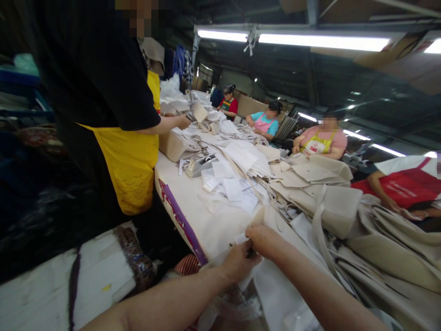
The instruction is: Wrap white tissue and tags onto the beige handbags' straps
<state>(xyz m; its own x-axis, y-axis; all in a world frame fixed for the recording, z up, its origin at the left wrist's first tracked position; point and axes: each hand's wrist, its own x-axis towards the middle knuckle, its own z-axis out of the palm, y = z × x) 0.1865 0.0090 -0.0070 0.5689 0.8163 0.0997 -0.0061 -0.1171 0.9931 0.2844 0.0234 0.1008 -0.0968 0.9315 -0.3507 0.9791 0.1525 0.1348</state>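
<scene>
My left hand is closed, its fingers curled in close beside my right hand near the table's front edge. A small dark part shows between the two hands, too small and shaded to name. Bent over at the fingertips, my right hand pinches something at the same spot, which the fingers mostly hide. Just beyond the hands lies a beige bag panel. Below them hang white sheet material and crumpled clear plastic.
Beige bags with straps pile up on the right. White paper pieces and a grey tape dispenser lie on the table. A co-worker in a yellow apron stands left; several others sit opposite. A white taped box is lower left.
</scene>
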